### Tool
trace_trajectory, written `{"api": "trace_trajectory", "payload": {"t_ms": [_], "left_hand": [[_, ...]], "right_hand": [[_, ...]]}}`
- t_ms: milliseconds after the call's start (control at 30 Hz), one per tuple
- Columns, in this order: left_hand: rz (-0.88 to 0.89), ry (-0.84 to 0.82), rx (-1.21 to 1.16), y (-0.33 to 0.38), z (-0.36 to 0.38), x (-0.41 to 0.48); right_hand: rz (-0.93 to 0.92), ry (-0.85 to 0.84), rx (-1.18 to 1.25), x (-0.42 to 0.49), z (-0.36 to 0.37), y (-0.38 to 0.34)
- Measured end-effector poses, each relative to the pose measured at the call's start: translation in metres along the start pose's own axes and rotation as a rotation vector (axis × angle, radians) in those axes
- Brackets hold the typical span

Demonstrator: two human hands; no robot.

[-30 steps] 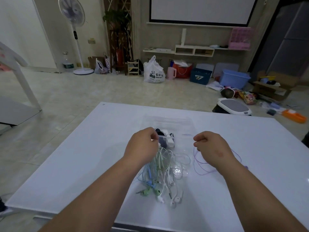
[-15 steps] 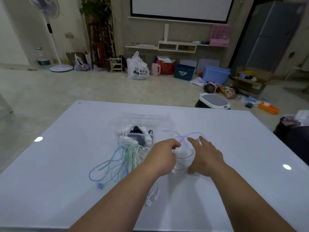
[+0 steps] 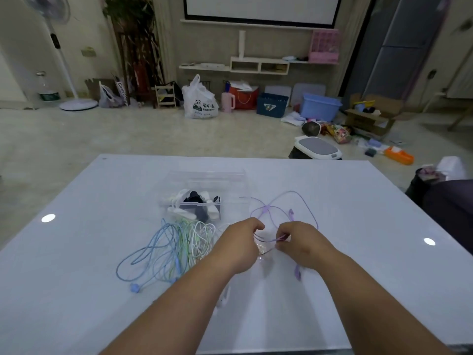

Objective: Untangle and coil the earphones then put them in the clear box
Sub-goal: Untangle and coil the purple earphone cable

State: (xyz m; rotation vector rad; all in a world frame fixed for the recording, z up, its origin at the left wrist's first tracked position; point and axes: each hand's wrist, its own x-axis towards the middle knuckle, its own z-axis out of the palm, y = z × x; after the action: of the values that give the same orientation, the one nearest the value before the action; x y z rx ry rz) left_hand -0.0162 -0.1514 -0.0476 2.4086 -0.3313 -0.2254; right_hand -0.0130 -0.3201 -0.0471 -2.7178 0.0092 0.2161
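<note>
Purple earphones [image 3: 289,208] lie in loose loops on the white table [image 3: 358,226], right of centre. My left hand [image 3: 239,243] and my right hand [image 3: 298,243] are close together at the near end of the loops, and each pinches the purple cable. A tangle of blue, green and white earphones [image 3: 174,248] lies to the left of my left arm. Behind it stands the clear box [image 3: 204,196], holding white and dark coiled earphones. A white earbud [image 3: 224,299] peeks out under my left forearm.
A dark seat [image 3: 450,203] stands beside the table's right edge. A white and grey bin [image 3: 317,147] sits on the floor just past the far edge. Bags, crates and boxes [image 3: 320,106] line the far wall.
Both hands left the tangled pile and came together on the purple cable. My right hand went from flat on the loops to pinching them. The camera view shifted slightly.
</note>
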Motion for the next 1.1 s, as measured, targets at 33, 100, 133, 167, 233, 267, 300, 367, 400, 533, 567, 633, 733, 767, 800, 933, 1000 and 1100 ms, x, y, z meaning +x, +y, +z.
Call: {"api": "trace_trajectory", "payload": {"t_ms": [33,100,133,167,233,267,300,367,400,533,567,633,733,767,800,933,1000,1100], "left_hand": [[0.002,-0.011,0.028,0.0,0.0,-0.001],[0.003,-0.036,0.072,0.001,0.0,-0.003],[0.002,-0.042,0.091,0.002,0.0,-0.003],[0.005,-0.043,0.11,0.003,0.001,-0.004],[0.01,-0.024,0.122,0.006,0.001,-0.006],[0.007,-0.012,0.102,0.007,0.0,-0.006],[0.004,-0.001,0.07,0.01,-0.002,-0.007],[0.012,0.02,0.009,0.013,-0.006,-0.008],[0.024,0.024,-0.019,0.014,-0.008,-0.008],[0.046,0.004,-0.17,0.017,-0.016,-0.012],[0.046,-0.011,-0.217,0.018,-0.018,-0.014],[0.051,-0.022,-0.31,0.023,-0.023,-0.016],[0.056,0.087,-0.372,0.025,-0.033,-0.017],[0.049,0.136,-0.402,0.025,-0.036,-0.018],[0.037,0.181,-0.449,0.024,-0.039,-0.019],[0.02,0.316,-0.642,0.019,-0.048,-0.023],[0.033,0.265,-0.629,0.015,-0.053,-0.024],[0.041,0.094,-0.52,0.009,-0.054,-0.023]], "right_hand": [[0.013,-0.002,0.037,0.0,-0.001,0.002],[0.023,-0.03,0.102,-0.002,-0.005,0.003],[0.024,-0.037,0.133,-0.003,-0.008,0.003],[0.014,-0.022,0.169,-0.005,-0.013,0.0],[-0.03,0.067,0.258,-0.009,-0.025,-0.009],[-0.055,0.126,0.317,-0.011,-0.031,-0.014],[-0.074,0.18,0.385,-0.013,-0.036,-0.02],[-0.097,0.279,0.515,-0.017,-0.044,-0.032],[-0.102,0.324,0.58,-0.019,-0.047,-0.038],[-0.089,0.442,0.769,-0.025,-0.055,-0.053],[-0.093,0.455,0.816,-0.026,-0.057,-0.056],[-0.106,0.469,0.905,-0.028,-0.061,-0.062],[-0.149,0.461,1.021,-0.033,-0.069,-0.078],[-0.163,0.46,1.051,-0.034,-0.072,-0.083],[-0.168,0.457,1.075,-0.034,-0.074,-0.088],[-0.188,0.421,1.107,-0.035,-0.077,-0.108],[-0.244,0.384,1.069,-0.037,-0.076,-0.115],[-0.327,0.288,1.049,-0.041,-0.073,-0.124]]}}
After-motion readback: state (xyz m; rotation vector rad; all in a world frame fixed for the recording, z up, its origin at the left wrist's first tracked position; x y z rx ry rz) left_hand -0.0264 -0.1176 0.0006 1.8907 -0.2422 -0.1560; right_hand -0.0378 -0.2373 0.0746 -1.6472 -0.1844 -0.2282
